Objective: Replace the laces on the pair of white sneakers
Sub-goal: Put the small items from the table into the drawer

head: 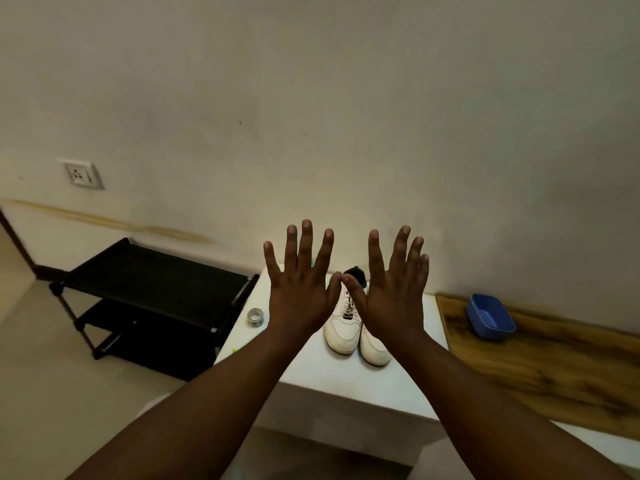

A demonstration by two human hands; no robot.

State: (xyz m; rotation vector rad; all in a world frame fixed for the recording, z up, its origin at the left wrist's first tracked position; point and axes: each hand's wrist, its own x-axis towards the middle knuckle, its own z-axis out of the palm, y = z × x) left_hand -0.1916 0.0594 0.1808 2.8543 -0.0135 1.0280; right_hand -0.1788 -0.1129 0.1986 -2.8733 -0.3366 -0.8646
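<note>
While your left hand and right hand hover at frame centre, fingers spread and holding nothing, the white sneakers sit laced on the white table below; lower both and start by loosening the dark laces.

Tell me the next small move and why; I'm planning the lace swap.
Probably lower both hands, left and right, to the sneakers: both are spread open, empty, raised above the table, and the laces look untouched.
</note>
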